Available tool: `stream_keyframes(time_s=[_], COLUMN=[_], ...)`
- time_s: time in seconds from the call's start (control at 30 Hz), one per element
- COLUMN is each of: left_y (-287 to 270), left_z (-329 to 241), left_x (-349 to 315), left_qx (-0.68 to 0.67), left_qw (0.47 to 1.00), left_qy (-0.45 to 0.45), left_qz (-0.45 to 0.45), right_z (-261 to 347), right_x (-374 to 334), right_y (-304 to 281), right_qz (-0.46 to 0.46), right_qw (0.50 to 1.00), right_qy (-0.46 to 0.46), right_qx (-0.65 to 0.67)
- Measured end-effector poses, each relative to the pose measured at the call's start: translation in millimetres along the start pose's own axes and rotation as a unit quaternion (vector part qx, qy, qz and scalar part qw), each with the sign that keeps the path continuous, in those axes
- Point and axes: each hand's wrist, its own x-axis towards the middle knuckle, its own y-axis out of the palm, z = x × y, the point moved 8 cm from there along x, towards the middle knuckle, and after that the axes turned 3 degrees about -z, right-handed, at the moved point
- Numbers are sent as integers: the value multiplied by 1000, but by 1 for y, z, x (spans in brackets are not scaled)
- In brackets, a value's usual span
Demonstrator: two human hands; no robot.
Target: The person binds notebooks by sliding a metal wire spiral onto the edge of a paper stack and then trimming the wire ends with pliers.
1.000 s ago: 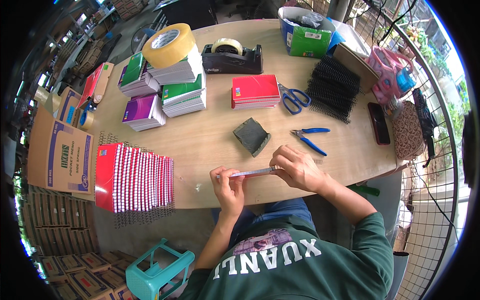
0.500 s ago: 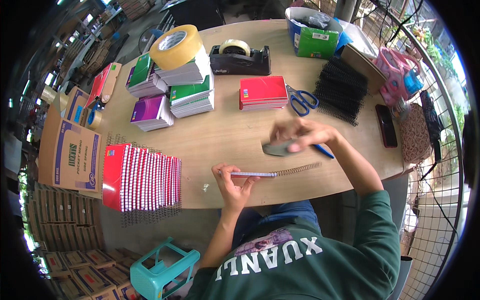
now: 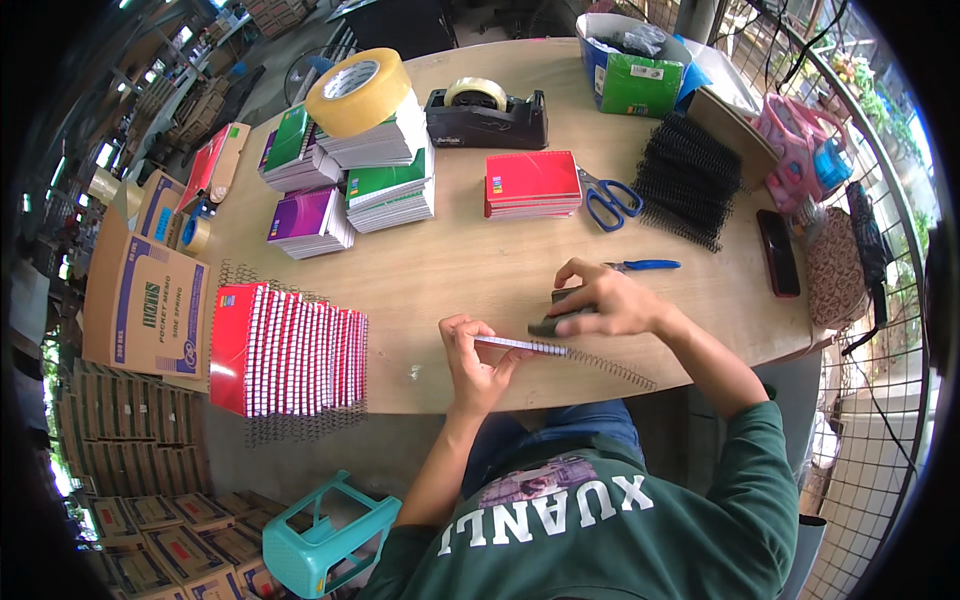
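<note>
At the table's (image 3: 480, 270) near edge, the left hand (image 3: 470, 350) is pinching a thin notebook (image 3: 520, 345) with a wire coil (image 3: 610, 366) trailing right. Just beyond it, the right hand (image 3: 605, 300) is closing its fingers around a dark grey block (image 3: 552, 322). Blue pliers (image 3: 640, 265) are lying nearby.

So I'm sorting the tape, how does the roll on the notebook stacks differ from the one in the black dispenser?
The tan packing tape roll is wide and bulky; the dispenser's tape roll is narrower and paler. The tan roll lies loose and tilted atop the notebook stacks; the other stands on edge, seated in the black tape dispenser. Both sit at the far side of the wooden table, away from both hands.
</note>
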Motion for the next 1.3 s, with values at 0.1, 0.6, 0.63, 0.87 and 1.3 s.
stream_keyframes(time_s=[0.1, 0.6, 0.63, 0.87, 1.3], left_y=[0, 6, 5, -5, -3], left_z=[1, 5, 3, 47, 58], left_x=[0, -4, -3, -13, -6], left_qx=[-10, -59, -56, -315, -408], left_qw=[1000, 998, 998, 931, 873], left_qy=[-3, -37, -27, -182, -266], left_qz=[0, 10, 3, -11, 24], right_z=[0, 0, -3, 3, 10], right_x=[-2, 20, 22, 28, 46], right_y=[-1, 3, 1, 1, 11], right_qz=[31, -73, -56, -46, -7], right_qw=[965, 990, 998, 989, 995], right_qy=[-47, -1, 0, -64, -24], right_qx=[258, -123, -2, 123, 98])
